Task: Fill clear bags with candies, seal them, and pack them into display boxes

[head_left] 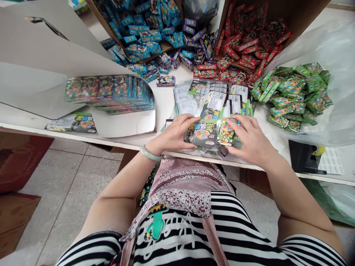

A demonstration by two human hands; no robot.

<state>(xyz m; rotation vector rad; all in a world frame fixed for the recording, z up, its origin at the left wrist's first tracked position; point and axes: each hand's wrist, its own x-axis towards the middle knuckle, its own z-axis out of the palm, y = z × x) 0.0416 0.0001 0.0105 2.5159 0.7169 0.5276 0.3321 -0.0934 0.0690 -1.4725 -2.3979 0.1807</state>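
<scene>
My left hand (pixel 174 133) grips the left edge of a dark printed card packet (pixel 201 133) with a round colourful design. My right hand (pixel 248 138) holds a green printed packet (pixel 226 132) against that packet's right side. Under and beyond both hands lies a loose pile of clear-backed packets with white labels (pixel 212 103). My wrists rest near the white table's front edge (pixel 133 142). A pale green bangle (pixel 149 153) circles my left wrist.
Cardboard boxes (pixel 277 14) spill blue and red small boxes at the back. Green packets lie on clear plastic (pixel 294 99) at right. A stacked row of boxes (pixel 109 93) stands before white card at left. A black device (pixel 303 157) sits front right, above a tiled floor.
</scene>
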